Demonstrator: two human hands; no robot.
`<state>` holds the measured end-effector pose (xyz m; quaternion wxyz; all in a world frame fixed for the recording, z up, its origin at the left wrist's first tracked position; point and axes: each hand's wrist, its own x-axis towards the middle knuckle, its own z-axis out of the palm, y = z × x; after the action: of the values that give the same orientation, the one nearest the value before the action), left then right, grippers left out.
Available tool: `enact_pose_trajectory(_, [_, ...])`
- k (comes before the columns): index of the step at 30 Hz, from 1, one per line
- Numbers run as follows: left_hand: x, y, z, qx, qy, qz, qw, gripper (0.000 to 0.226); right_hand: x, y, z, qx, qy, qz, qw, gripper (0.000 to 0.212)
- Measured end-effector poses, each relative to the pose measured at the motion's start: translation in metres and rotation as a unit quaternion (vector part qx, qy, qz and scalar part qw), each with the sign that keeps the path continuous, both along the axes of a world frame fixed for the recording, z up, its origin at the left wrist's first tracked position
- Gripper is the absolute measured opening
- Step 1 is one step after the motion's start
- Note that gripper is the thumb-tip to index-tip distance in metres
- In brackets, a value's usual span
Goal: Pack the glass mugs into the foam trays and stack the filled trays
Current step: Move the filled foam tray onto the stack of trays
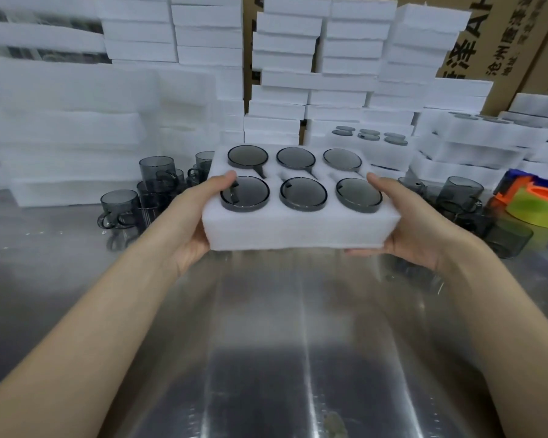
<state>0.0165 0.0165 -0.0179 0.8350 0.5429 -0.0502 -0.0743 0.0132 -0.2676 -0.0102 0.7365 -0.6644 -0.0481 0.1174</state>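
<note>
Grip, two hands (196, 216) (415, 222): one tray (298, 229), six mugs (302, 192)

Bright, flat light from above bleaches the foam stacks (60, 99) behind almost to blank white. The steel table (298, 343) before me throws it back in long pale streaks of glare, darker toward the near edge. The tray (298, 229) I hold is fairly sharp and shadows are faint, but the wide lens bends the edges, the boxes (487, 42) lean, and the mugs (157, 172) at the sides go soft.
</note>
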Motion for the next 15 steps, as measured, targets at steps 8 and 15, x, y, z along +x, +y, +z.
enact_pose_trajectory(8, [0.015, -0.022, -0.030, -0.127, -0.055, -0.007, 0.990, 0.048, 0.003, -0.004, 0.003, 0.108, -0.064, -0.115, 0.985, 0.026])
enact_pose_trajectory(15, [0.028, -0.045, -0.063, 0.201, -0.144, 0.058, 0.967, 0.036, 0.050, -0.035, 0.051, 0.171, -0.136, -0.305, 0.927, 0.017])
